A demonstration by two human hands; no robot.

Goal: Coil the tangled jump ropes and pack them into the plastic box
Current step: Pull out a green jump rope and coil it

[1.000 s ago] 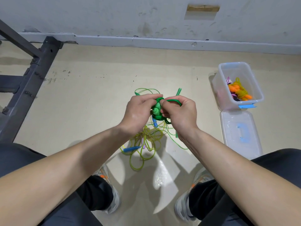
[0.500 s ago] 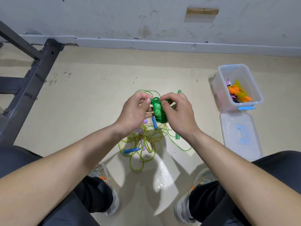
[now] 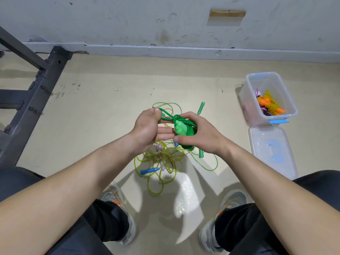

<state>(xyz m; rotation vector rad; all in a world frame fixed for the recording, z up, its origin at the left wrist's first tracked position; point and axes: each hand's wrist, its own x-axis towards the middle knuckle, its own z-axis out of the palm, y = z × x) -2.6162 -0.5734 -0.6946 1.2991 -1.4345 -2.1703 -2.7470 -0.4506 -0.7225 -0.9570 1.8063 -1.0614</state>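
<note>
Green jump rope bundle [image 3: 181,128] is gripped in the curled fingers of the right hand [image 3: 204,133], well left of the plastic box [image 3: 265,120]. Its loose strand is pinched by the left hand [image 3: 149,126]; tangled yellow rope [image 3: 160,162] is spread on the floor [image 3: 101,116], also left of the box.

Count: 2 hands, left hand [image 3: 147,129] and right hand [image 3: 202,134]. 1 coiled green rope [image 3: 181,128]. 1 box [image 3: 247,107], 1 lid [image 3: 272,150]. 2 green handles [image 3: 201,107]. Tangle [image 3: 161,161] on the floor: rope count unclear. 2 shoes [image 3: 117,197].
</note>
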